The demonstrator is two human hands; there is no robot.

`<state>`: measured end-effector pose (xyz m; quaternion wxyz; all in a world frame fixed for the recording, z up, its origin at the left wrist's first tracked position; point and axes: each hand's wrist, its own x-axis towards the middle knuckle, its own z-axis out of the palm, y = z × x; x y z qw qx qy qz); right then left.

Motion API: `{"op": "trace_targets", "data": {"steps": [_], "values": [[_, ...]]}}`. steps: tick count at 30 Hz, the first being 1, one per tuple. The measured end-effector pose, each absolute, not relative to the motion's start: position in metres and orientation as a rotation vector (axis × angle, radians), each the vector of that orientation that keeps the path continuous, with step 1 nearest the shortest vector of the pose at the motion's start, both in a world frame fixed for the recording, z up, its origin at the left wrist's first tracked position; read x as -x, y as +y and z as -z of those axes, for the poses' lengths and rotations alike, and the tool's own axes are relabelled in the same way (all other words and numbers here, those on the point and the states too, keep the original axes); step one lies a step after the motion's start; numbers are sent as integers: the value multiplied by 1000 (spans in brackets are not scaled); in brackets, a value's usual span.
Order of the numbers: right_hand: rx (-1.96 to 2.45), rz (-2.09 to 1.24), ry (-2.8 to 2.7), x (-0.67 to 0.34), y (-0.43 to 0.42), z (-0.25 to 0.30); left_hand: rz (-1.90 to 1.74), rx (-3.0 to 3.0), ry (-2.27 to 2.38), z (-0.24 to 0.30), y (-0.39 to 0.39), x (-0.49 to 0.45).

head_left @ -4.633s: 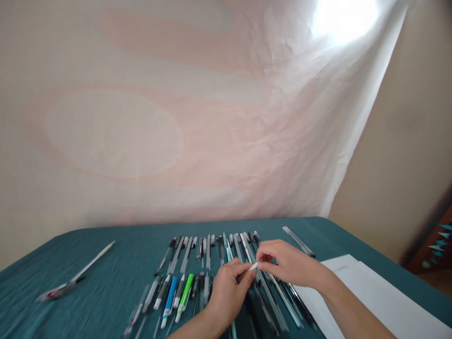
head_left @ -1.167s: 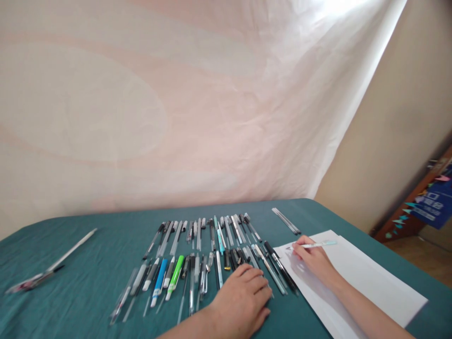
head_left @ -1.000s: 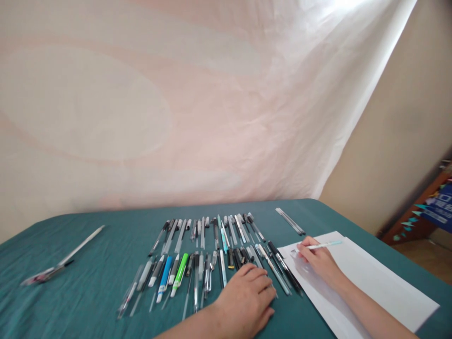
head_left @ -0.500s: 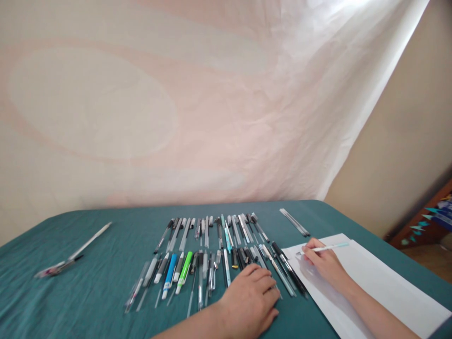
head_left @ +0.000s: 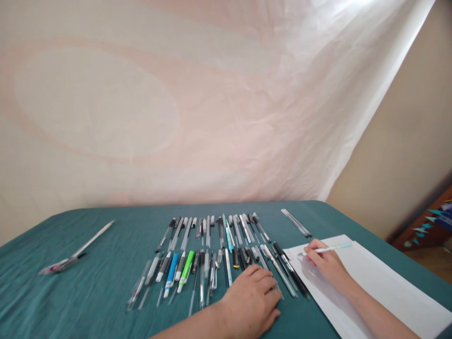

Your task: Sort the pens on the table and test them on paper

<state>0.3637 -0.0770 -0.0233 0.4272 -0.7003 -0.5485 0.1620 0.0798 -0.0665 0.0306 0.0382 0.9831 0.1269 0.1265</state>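
Note:
My right hand (head_left: 319,259) grips a slim white pen with a pale blue end (head_left: 339,246). Its lower end points at the upper left part of a white sheet of paper (head_left: 381,287). My left hand (head_left: 252,296) lies palm down on the near row of pens, fingers slightly bent and resting on the cloth; it covers the ends of several pens. Just left of it is a white and pale blue pen (head_left: 228,268). Between the left hand and the paper lie black pens (head_left: 291,268).
A green cloth (head_left: 116,263) covers the table. Pens lie in two rows, with a blue marker (head_left: 171,274) and a green marker (head_left: 186,271) in the near one. Thin refills (head_left: 295,222) sit at the back right. A long white stick-like item (head_left: 93,238) lies at left.
The whole view has shifted very slightly. Both hands keep nearly the same place, the right one still holding the pen over the paper.

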Motion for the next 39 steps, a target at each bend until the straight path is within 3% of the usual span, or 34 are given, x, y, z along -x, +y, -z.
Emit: {"op": "trace_targets", "data": {"steps": [39], "values": [[1720, -422, -1334, -362, -76, 21, -395, -2989, 398, -29, -67, -81]]}}
